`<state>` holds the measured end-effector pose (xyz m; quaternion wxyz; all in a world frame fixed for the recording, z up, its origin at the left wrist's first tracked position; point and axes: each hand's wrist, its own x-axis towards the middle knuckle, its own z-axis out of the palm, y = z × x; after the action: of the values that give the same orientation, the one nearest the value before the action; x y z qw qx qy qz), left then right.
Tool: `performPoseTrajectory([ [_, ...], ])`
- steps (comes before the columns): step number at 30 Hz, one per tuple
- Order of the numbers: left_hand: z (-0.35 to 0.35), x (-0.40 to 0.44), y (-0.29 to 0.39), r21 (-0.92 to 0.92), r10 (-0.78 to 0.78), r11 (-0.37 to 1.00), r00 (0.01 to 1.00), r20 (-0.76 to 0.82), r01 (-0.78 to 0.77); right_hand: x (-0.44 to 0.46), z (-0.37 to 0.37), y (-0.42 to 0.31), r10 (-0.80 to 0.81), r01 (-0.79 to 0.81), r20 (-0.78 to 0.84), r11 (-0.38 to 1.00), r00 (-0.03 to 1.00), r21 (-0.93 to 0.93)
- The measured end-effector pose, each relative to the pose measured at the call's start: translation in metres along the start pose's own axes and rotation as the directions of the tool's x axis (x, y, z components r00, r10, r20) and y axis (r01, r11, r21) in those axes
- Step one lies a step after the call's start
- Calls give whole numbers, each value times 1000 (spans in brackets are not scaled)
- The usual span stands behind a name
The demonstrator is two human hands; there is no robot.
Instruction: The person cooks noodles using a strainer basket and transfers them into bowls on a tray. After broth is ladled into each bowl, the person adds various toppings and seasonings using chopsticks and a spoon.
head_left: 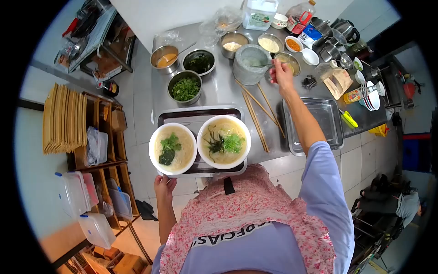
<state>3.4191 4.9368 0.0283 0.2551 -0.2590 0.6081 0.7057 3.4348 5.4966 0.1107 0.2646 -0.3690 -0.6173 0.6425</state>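
Observation:
Two white bowls of noodle soup stand side by side on a metal tray (182, 117). The left bowl (169, 123) has chopped greens and a dark leafy clump on top; the right bowl (247, 139) has greens and dark strips. My left hand (164, 185) grips the tray's near left edge beside the left bowl. Reaching far forward, my right hand (281, 75) is closed on a thin metal spoon (261, 65), which extends left over the stone mortar (251, 75). A metal bowl of yellowish contents (292, 61) lies just behind that hand, partly hidden.
Metal bowls of chopped greens (185, 87), dark seaweed-like leaves (199, 62) and orange liquid (165, 59) stand at the left. Long chopsticks (254, 119) lie near a second metal tray (315, 121). Jugs, a kettle (347, 29) and a yellow-green knife (349, 119) are at the right.

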Motion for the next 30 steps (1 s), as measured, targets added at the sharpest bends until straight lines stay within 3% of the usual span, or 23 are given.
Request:
performPoseTrajectory([
  [1, 2, 1, 1, 0, -8, 1000, 1000, -9, 8, 6, 4, -3, -14, 14, 30, 1000, 999, -3],
  [2, 1, 0, 0, -2, -17, 1000, 1000, -24, 17, 10, 9, -3, -124, 123, 4, 980, 992, -158],
  [5, 3, -3, 3, -6, -9, 1000, 999, -40, 9, -5, 11, -28, -309, 339, 138, 869, 941, -361],
  [6, 4, -3, 3, -1, -11, 1000, 999, -35, 11, -7, 9, -30, -439, 474, 198, 719, 877, -508],
  [9, 10, -2, 5, 2, -19, 1000, 999, -27, 19, -18, 6, -31, -642, 708, 376, 395, 668, -585],
  [10, 13, -2, 7, 1, -20, 1000, 999, -25, 20, -15, 6, -25, -521, 611, 369, 433, 770, -663],
  [13, 19, 2, 5, -24, -16, 1000, 999, -42, 15, -15, 12, -22, -496, 518, 218, 618, 840, -591],
  [19, 19, 8, -1, 0, -27, 1000, 999, -21, 27, -8, 16, -23, -531, 514, 179, 593, 828, -620],
  [22, 22, 3, 2, 10, -35, 999, 999, -19, 35, 2, 21, -19, -169, 169, 25, 944, 985, -284],
  [25, 22, 3, 1, 16, -19, 1000, 1000, -24, 19, 5, 20, -25, -134, 126, -77, 987, 988, -101],
  [30, 19, 7, -3, 3, -10, 1000, 1000, -13, 10, 6, 12, -38, -172, 156, -112, 978, 979, -141],
])
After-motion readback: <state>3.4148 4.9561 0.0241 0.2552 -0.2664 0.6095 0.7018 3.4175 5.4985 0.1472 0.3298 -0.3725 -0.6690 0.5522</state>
